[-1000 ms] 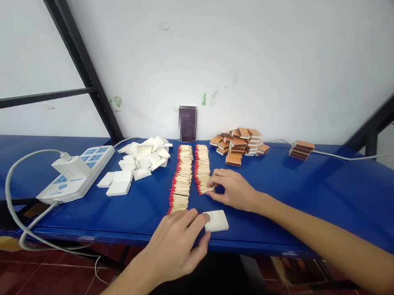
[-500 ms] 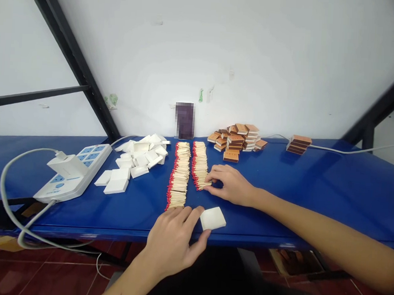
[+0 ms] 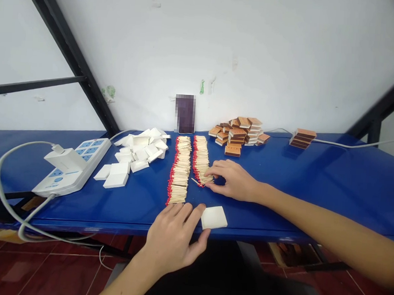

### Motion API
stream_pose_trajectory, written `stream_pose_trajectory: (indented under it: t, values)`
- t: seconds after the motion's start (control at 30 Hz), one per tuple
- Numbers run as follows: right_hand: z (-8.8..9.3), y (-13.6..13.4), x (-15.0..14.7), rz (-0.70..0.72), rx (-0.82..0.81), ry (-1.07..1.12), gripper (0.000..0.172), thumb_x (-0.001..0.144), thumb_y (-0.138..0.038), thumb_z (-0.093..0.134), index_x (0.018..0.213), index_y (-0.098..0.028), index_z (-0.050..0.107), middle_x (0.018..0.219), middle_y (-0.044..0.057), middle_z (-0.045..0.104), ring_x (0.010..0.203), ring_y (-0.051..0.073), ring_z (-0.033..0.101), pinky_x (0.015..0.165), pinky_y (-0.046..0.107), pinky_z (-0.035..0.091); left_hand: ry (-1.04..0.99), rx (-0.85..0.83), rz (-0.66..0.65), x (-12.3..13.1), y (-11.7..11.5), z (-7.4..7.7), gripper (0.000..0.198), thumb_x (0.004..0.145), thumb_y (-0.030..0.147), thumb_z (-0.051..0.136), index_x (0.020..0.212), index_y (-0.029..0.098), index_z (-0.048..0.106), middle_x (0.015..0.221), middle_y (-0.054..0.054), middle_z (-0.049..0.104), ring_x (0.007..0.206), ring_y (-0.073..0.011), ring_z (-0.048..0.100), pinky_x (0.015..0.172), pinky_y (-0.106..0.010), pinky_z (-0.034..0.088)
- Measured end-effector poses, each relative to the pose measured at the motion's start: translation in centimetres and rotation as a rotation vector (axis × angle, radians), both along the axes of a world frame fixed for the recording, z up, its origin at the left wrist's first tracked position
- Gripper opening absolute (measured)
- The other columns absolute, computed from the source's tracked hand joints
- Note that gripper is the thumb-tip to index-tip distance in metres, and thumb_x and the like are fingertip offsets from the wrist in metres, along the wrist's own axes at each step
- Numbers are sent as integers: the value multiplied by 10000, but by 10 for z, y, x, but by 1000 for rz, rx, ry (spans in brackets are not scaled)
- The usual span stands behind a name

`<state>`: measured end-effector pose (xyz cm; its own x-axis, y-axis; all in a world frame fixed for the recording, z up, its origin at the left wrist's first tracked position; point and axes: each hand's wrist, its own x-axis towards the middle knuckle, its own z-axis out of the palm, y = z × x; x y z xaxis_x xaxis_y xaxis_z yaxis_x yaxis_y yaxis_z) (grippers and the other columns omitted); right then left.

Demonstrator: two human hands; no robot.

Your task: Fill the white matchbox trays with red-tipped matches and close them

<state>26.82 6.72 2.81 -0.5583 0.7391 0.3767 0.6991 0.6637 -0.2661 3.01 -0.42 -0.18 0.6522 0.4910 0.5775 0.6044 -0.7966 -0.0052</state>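
Near the front edge of the blue table, my left hand (image 3: 175, 233) holds a white matchbox tray (image 3: 214, 217) by its left end, thumb and index finger on either side. My right hand (image 3: 230, 179) is closed at the near end of the right row of matches (image 3: 201, 154), pinching some matches between thumb and fingers. One match (image 3: 196, 181) sticks out at an angle to the left by the fingertips. The left row of matches (image 3: 181, 164) lies just beyond my left fingers. Both rows have red heads facing left.
A heap of white trays (image 3: 140, 148) lies at the left, beside a power strip (image 3: 72, 169) with a plugged-in charger. Brown matchbox sleeves (image 3: 238, 134) are piled at the back right, with a small stack (image 3: 302, 139) farther right. A dark, blurred-out rectangle (image 3: 185, 114) leans on the wall.
My right fingers have shifted slightly at the near end of the right row, and a match now pokes out leftward. My left hand keeps its hold on the tray. The view has tilted a little.
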Motion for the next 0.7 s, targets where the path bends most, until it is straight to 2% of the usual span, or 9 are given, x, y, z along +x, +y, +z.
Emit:
stream_pose_trajectory:
  t: [0.1, 0.2, 0.33, 0.5, 0.6, 0.7]
  values:
    - [5, -1, 0, 26, 11, -2, 240, 966, -297, 559, 1155, -210, 678, 987, 55, 664, 867, 176, 583, 792, 317, 367, 9, 7, 2, 1, 1, 0, 353, 929, 340, 524, 1217, 144, 575, 857, -81, 670, 739, -255, 650, 663, -391, 539]
    - [13, 6, 2, 87, 89, -65, 283, 1007, -233, 462, 1175, -200, 687, 976, 75, 647, 862, 182, 568, 765, 314, 369, 12, 24, 7, 1, 1, 0, 358, 927, 346, 522, 1213, 137, 577, 859, -83, 670, 743, -254, 652, 667, -388, 538]
    - [33, 23, 3, 215, 135, -241, 305, 1009, -203, 446, 1154, -236, 712, 1029, 83, 617, 795, 165, 537, 701, 296, 369, 10, 42, 9, 0, 1, -1, 358, 918, 338, 524, 1208, 136, 580, 850, -79, 668, 732, -253, 648, 667, -390, 536]
    - [57, 34, -12, 383, 119, -475, 294, 994, -192, 488, 1166, -256, 718, 973, 65, 596, 727, 152, 505, 608, 290, 321, -5, 42, 9, 1, 0, -1, 357, 918, 343, 527, 1207, 141, 584, 847, -80, 667, 726, -252, 647, 658, -385, 533]
    - [62, 35, -21, 426, 111, -576, 285, 969, -166, 529, 1142, -265, 733, 951, 54, 595, 708, 148, 501, 603, 299, 318, -12, 33, 2, 1, 1, -1, 356, 921, 341, 524, 1202, 132, 587, 839, -79, 661, 720, -256, 646, 644, -391, 537]
    - [59, 36, -25, 436, 93, -607, 276, 958, -176, 560, 1156, -267, 730, 949, 46, 600, 718, 152, 514, 606, 303, 325, -10, 27, -1, 0, 2, -2, 358, 919, 340, 526, 1198, 125, 590, 837, -79, 657, 714, -264, 642, 626, -405, 539]
